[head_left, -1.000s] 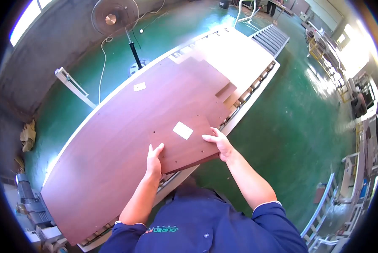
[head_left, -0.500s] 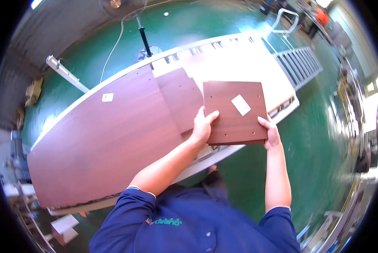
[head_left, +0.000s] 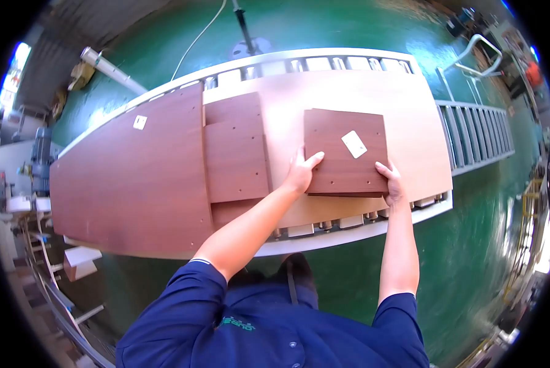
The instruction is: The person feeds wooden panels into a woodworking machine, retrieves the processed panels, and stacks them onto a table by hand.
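Both hands (head_left: 301, 173) (head_left: 395, 184) grip a small brown board (head_left: 343, 170), most fingers hidden beneath, its white label (head_left: 354, 144) unreadable.

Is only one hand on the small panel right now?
No, the left hand grips the small panel at its left edge and the right hand at its right.

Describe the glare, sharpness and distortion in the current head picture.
All in the head view: fisheye bowing along the roller conveyor's far rail; glare whitening part of the pale panel; reflections streaking the green floor; held drilled brown panel fairly sharp.
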The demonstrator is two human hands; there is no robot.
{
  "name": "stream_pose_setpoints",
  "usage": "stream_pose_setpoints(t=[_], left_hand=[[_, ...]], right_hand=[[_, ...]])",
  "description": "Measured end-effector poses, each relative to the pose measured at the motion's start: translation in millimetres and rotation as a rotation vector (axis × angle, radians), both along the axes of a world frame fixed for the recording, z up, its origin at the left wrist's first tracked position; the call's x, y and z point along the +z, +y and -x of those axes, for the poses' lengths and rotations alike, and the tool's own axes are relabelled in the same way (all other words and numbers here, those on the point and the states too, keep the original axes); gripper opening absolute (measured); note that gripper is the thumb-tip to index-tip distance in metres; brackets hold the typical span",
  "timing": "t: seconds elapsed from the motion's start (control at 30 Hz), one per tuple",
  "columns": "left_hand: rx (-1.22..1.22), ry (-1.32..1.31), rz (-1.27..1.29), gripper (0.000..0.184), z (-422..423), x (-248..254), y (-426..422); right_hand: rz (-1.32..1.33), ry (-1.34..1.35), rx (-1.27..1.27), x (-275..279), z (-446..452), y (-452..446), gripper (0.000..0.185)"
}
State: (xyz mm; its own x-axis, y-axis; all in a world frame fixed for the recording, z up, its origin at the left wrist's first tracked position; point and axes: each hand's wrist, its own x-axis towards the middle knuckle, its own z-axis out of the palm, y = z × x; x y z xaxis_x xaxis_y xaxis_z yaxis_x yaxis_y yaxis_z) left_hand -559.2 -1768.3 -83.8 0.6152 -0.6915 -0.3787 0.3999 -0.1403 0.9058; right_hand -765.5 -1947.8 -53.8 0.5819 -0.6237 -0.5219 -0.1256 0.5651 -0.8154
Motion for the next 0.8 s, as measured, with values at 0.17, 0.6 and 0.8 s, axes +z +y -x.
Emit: stream_pose_setpoints(t=[0.17, 0.6, 0.8], left_hand=[[-0.134, -0.236, -0.123, 0.085, -17.0, -13.9, 21.6], [0.061, -0.132, -0.353, 0.052, 43.9, 44.6, 663.6], [0.379, 0.013, -0.462, 0.052, 41.9, 54.0, 864.6]], right_hand=[[0.067, -0.005, 0.048, -5.5, 2.7, 2.1, 0.053], [0.801, 0.369, 0.326, -64.2, -104.0, 384.4, 0.042], [0.686, 0.561, 1.106, -130.1, -131.5, 624.1, 0.037]])
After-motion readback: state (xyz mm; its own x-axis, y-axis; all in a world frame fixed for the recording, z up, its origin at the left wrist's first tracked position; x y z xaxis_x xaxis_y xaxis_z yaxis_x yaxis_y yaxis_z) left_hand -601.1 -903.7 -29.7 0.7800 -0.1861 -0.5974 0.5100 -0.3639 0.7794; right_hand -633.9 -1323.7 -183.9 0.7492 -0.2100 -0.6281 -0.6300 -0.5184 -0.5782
